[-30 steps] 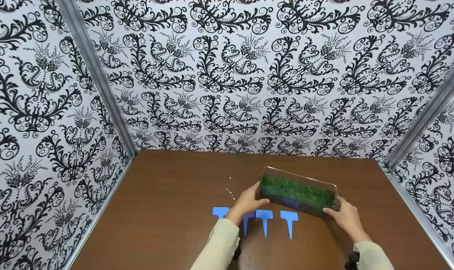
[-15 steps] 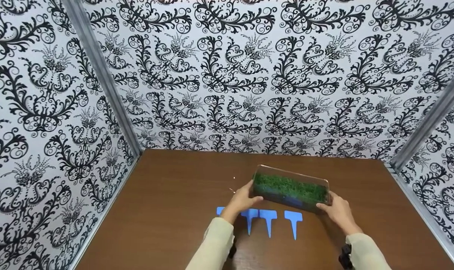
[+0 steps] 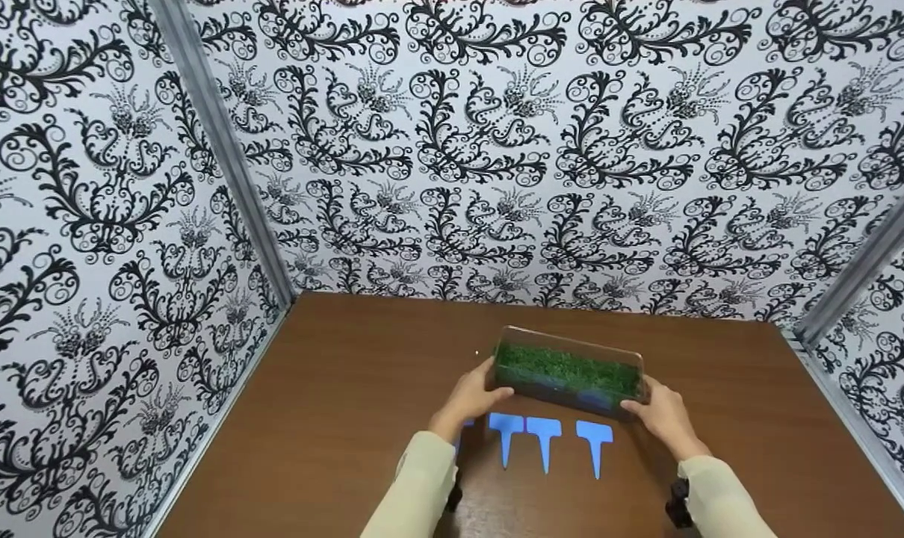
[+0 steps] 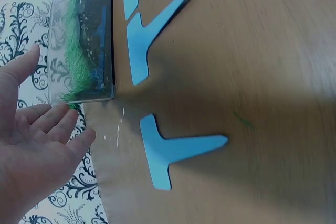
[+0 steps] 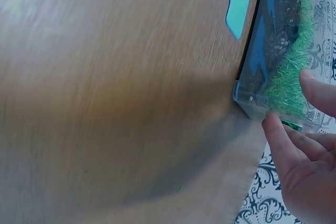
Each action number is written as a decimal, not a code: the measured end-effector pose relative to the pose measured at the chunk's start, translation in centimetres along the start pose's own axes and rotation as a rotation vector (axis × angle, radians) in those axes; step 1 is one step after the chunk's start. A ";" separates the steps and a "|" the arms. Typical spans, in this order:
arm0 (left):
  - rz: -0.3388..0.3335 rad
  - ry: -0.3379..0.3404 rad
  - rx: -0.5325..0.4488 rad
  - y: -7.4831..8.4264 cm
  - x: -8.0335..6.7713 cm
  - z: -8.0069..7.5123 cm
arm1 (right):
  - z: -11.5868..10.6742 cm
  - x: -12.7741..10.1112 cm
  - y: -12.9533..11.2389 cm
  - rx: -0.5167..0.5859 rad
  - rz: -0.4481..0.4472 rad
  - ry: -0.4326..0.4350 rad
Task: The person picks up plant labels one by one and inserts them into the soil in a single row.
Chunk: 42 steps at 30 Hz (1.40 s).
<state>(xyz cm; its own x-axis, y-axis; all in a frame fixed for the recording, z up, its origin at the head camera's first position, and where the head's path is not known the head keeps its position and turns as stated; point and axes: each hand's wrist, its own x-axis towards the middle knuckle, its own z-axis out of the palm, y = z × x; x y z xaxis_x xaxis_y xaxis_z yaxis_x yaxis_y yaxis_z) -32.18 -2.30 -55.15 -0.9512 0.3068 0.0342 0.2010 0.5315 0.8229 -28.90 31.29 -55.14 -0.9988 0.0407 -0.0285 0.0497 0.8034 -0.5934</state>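
Observation:
A clear rectangular box (image 3: 534, 390) with green grass (image 3: 564, 362) over a dark layer spans both my hands. My left hand (image 3: 473, 392) holds its left end, thumb at the front; in the left wrist view, the fingers of that hand (image 4: 44, 140) extend past the box end. My right hand (image 3: 665, 418) grips the opposite end, with the thumb on the front corner. Nearer than the box, several blue T-shaped plant labels (image 3: 545, 441) lie in a row, stems toward me. One label (image 3: 458, 441) is mostly hidden behind my left wrist. Whether the box touches the table cannot be told.
The brown wooden table (image 3: 332, 418) runs back to black-and-white patterned walls (image 3: 482, 149) with grey metal corner posts (image 3: 220, 149). Small white bits (image 4: 119, 127) lie near the box's left end. A green shred (image 4: 244, 120) lies on the wood.
Both hands have brought the box leftward over the table, lower and less tilted. The labels keep their row; my left forearm now covers the leftmost one more. The head view has shifted slightly.

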 end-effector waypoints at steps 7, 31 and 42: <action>-0.007 0.018 -0.012 -0.4 -0.3 -0.5 | 0.3 0.5 -0.5 0.027 -0.013 -0.008; 0.012 -0.007 -0.010 -0.1 -1.7 0.0 | -0.6 0.8 0.7 0.043 -0.075 -0.035; -0.007 -0.004 0.027 0.1 -2.6 0.7 | -1.1 0.8 1.5 0.047 -0.091 -0.047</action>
<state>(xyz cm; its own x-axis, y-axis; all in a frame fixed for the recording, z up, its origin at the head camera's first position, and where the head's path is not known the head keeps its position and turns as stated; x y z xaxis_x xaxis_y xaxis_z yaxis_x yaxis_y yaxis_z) -29.56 -2.50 -55.59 -0.9517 0.3058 0.0260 0.2004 0.5552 0.8072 -29.58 33.17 -55.19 -0.9982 -0.0597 -0.0103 -0.0398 0.7737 -0.6323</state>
